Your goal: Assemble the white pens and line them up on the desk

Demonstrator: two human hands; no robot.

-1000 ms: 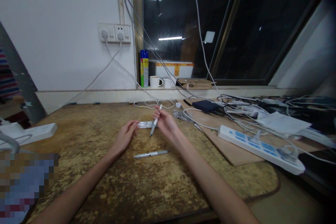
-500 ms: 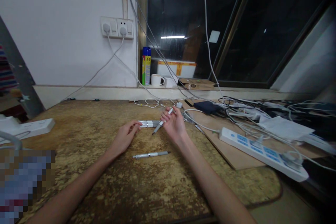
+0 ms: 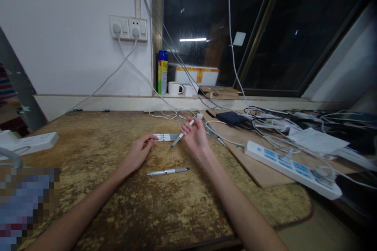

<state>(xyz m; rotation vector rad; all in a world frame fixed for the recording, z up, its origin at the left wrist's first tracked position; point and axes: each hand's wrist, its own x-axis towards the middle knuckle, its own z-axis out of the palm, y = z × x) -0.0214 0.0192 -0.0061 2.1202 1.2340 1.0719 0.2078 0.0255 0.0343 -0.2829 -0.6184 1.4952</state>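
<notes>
My right hand (image 3: pixel 196 137) grips a silver-white pen (image 3: pixel 178 139), held slanted with its tip pointing down-left just above the table. A small row of white pens (image 3: pixel 166 137) lies flat on the worn brown table (image 3: pixel 123 204), and the fingertips of my left hand (image 3: pixel 138 152) rest against the row's left end. Another silver pen (image 3: pixel 167 171) lies alone on the table nearer to me, between my two forearms.
A white power strip (image 3: pixel 290 166) and tangled cables (image 3: pixel 265 119) lie on a board at the right. Another power strip (image 3: pixel 32 141) sits at the left edge. A spray can (image 3: pixel 162 72) and a mug (image 3: pixel 174 88) stand on the sill below the dark window.
My right hand has turned the pen from fairly upright to a flatter slant and shifted slightly right. The left hand stays at the row of pens.
</notes>
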